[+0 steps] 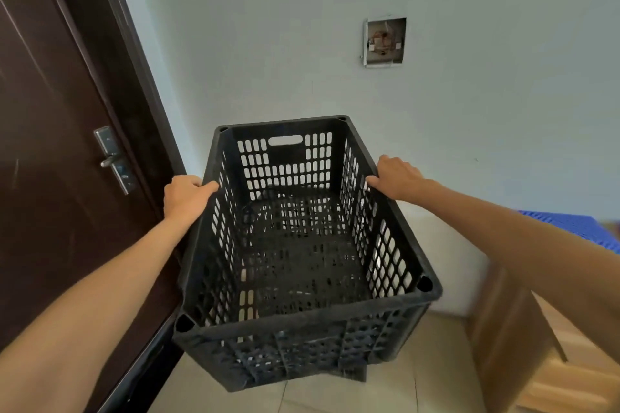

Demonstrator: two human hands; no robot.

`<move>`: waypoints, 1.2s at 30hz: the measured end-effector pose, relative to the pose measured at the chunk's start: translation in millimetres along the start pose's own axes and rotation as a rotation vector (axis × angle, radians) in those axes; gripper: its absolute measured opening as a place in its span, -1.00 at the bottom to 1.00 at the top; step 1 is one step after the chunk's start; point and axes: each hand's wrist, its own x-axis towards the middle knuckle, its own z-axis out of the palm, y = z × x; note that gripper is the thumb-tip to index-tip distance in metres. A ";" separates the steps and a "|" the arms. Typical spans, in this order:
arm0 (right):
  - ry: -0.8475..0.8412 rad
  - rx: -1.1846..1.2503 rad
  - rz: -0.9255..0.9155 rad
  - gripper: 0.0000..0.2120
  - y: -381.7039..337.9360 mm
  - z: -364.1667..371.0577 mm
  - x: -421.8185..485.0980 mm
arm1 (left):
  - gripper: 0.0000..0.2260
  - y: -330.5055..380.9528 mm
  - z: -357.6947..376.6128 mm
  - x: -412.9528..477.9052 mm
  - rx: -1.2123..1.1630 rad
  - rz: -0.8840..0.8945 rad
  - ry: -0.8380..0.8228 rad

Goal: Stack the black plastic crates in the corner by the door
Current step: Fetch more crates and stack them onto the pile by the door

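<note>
Head view: black crate (302, 318) at corner beside door (50, 194). Left hand (186, 198) and right hand (397, 179) each grip long-side rim. Dark mesh (352, 374) beneath, possibly lower crate; unconfirmed. Judgement: placement in hand, release outstanding.

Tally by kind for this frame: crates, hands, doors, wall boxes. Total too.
black crate: 1
hands: 2, left hand and right hand, both gripping the crate rim
door: 1
open wall box: 1
Total: 5
</note>
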 end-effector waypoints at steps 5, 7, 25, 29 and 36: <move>-0.002 0.004 -0.083 -0.73 24.1 -7.7 84.2 | -0.57 28.5 44.7 32.2 -0.016 -0.063 0.076; -0.005 0.014 -0.101 -0.72 30.4 0.8 116.0 | -0.60 28.4 65.7 42.7 -0.032 -0.117 0.099; -0.113 -0.064 -0.373 -0.67 33.9 59.5 386.8 | -0.66 51.0 152.2 189.0 0.095 -0.300 0.134; -0.148 -0.093 -0.474 -0.67 35.1 74.8 431.4 | -0.64 60.2 171.1 196.5 0.124 -0.358 0.218; -0.158 -0.140 -0.718 -0.59 17.1 86.9 495.1 | -0.63 72.2 193.5 171.3 0.110 -0.529 0.339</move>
